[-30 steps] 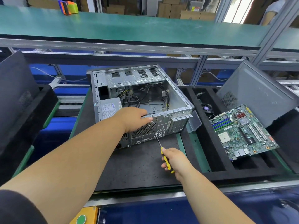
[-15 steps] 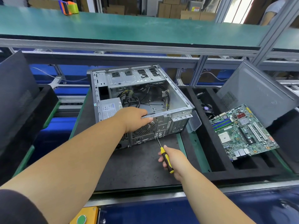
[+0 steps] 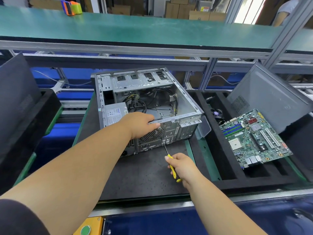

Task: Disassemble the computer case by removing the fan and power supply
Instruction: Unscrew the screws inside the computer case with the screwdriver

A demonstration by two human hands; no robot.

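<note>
An open grey computer case (image 3: 186,106) lies on a dark mat, its rear panel facing me. The power supply (image 3: 115,114) with a white label sits in the case's near left corner beside black cables. My left hand (image 3: 140,123) grips the top edge of the rear panel, above the round fan grille (image 3: 152,135). My right hand (image 3: 182,167) holds a yellow and black screwdriver (image 3: 172,168); its thin shaft points up to the rear panel just right of the grille. The fan itself is hidden behind the grille and my hand.
A green motherboard (image 3: 254,138) leans in a black foam tray (image 3: 220,182) on the right, with a grey side panel (image 3: 271,97) behind it. Another black panel (image 3: 15,99) stands at the left. A green shelf (image 3: 135,29) runs overhead. A yellow button box (image 3: 88,226) sits at the near edge.
My right hand has turned slightly on the screwdriver handle and the tip sits a little lower on the rear panel. My left hand and the case have stayed put.
</note>
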